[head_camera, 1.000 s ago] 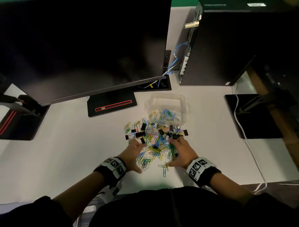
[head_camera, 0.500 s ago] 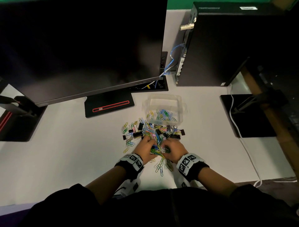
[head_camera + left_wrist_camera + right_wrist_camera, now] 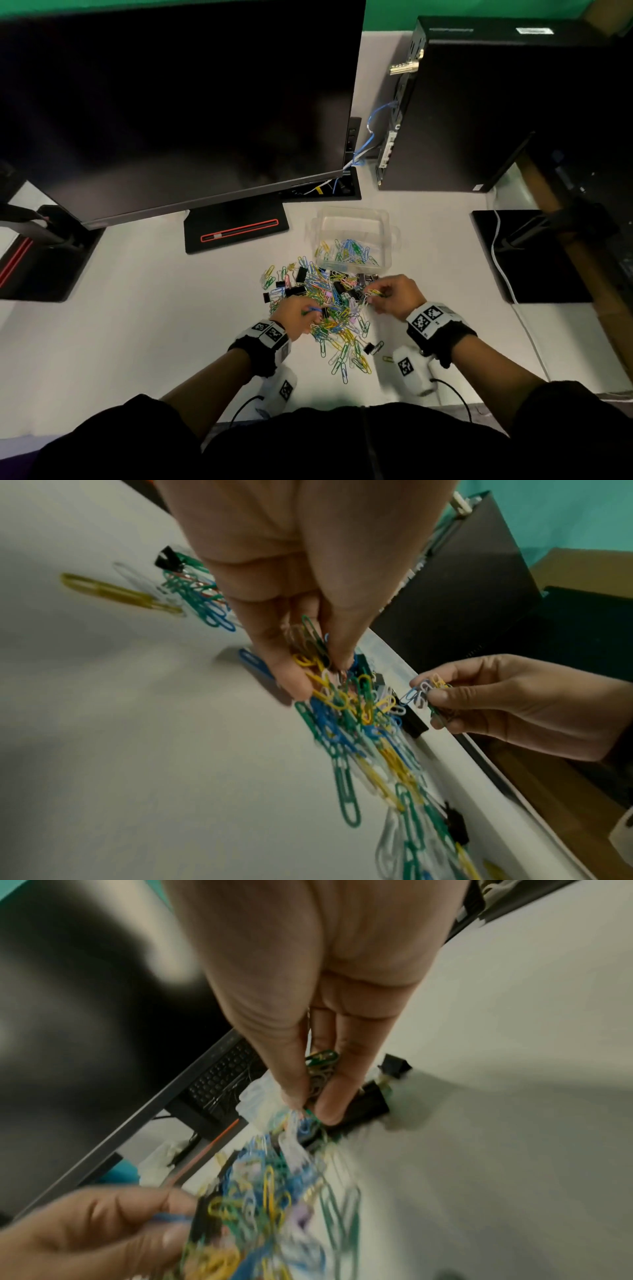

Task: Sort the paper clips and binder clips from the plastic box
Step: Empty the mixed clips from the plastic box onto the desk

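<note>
My left hand (image 3: 297,313) pinches several paper clips (image 3: 313,642) over the pile (image 3: 334,308); my right hand (image 3: 390,294) pinches its own small bunch (image 3: 426,689). Half a second ago both hands met at the pile's near edge; they have since separated, each with clips. I judge sorting begun. Binder clips (image 3: 301,274) remain mixed in; the box (image 3: 352,219) behind holds more.
</note>
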The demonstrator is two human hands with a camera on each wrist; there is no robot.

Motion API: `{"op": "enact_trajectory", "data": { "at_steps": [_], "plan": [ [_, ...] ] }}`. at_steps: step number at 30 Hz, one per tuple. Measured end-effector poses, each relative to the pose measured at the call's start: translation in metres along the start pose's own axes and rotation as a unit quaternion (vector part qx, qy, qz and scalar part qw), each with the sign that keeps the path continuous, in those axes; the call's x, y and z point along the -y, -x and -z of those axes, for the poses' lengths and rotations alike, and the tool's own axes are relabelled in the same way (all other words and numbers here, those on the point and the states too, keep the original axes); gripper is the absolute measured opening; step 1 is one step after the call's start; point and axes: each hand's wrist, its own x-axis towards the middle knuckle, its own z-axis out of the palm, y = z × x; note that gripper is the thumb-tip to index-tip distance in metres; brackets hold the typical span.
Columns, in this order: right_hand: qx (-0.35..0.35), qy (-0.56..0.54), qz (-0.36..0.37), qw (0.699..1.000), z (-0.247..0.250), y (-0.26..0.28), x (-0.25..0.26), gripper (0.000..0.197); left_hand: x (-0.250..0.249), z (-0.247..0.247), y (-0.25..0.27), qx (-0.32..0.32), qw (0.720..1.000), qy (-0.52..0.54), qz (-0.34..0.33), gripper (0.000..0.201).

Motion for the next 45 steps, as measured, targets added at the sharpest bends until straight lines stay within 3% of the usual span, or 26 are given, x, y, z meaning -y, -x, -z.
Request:
{"op": "enact_trajectory", "data": {
  "at_steps": [5,9,16,18,20,23,26,34,41,45],
  "plan": [
    [-0.072,-0.025,0.016,0.997,0.023,-0.03,0.02,0.013,0.006,0.007,-0.004,0.016,0.996,0.072,0.043,0.018],
    [-0.107,-0.027,0.009,0.994,0.031,-0.051,0.03,0.015,0.005,0.014,-0.003,0.033,0.996,0.069,0.052,0.021],
    [-0.085,0.055,0.071,0.992,0.019,-0.048,0.036,0.02,0.002,0.032,-0.006,0.022,0.998,0.049,0.031,0.022],
    [-0.061,0.074,0.108,0.99,0.012,-0.038,0.039,0.019,0.001,0.036,-0.009,0.017,0.999,0.045,0.023,0.021],
    [0.012,0.119,0.133,0.984,0.001,-0.026,0.039,0.022,-0.002,0.039,-0.011,0.016,0.999,0.035,0.018,0.02],
    [0.14,0.213,0.148,0.955,-0.021,-0.015,0.033,0.048,-0.006,0.042,-0.014,0.018,0.999,0.036,0.018,0.02],
    [0.165,0.263,0.166,0.936,-0.041,-0.009,0.023,0.069,-0.009,0.046,-0.018,0.009,0.999,0.049,0.021,0.019],
    [0.117,0.216,0.161,0.956,-0.046,0.0,0.016,0.031,-0.03,0.051,-0.045,-0.021,0.99,0.135,0.032,0.017],
    [0.055,0.06,0.087,0.993,-0.022,-0.004,0.012,0.02,-0.062,0.044,-0.072,-0.022,0.978,0.203,0.047,0.024],
    [0.021,-0.007,0.033,0.999,-0.006,-0.012,0.008,0.018,-0.073,0.04,-0.085,-0.01,0.976,0.209,0.06,0.025]
  ]
}}
